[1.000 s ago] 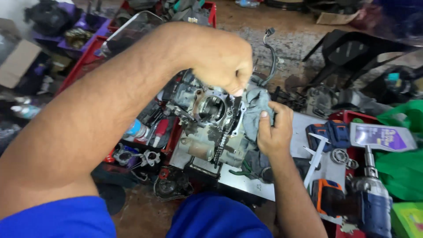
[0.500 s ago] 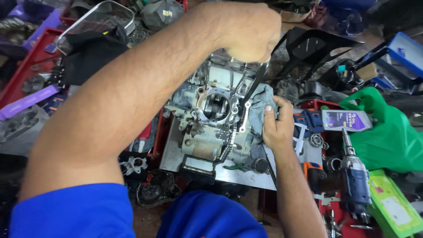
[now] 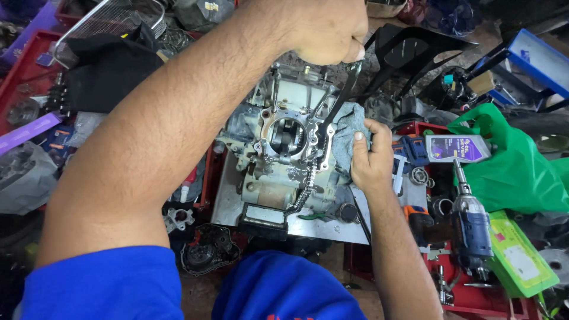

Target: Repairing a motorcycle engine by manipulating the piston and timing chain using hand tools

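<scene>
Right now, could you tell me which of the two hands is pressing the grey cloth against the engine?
The right hand is pressing the grey cloth against the engine; the left hand, raised above it, grips a slim metal tool instead.

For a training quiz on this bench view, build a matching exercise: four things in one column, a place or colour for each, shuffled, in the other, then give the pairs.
Things:
1. grey rag
2. slim metal tool
3. plastic bag
4. power drill

Descriptions:
A. green, at the right side
B. gripped in the left hand
C. pressed on the engine block by the right hand
D. lying right of the engine, bit pointing away

Pairs: 1-C, 2-B, 3-A, 4-D
</scene>
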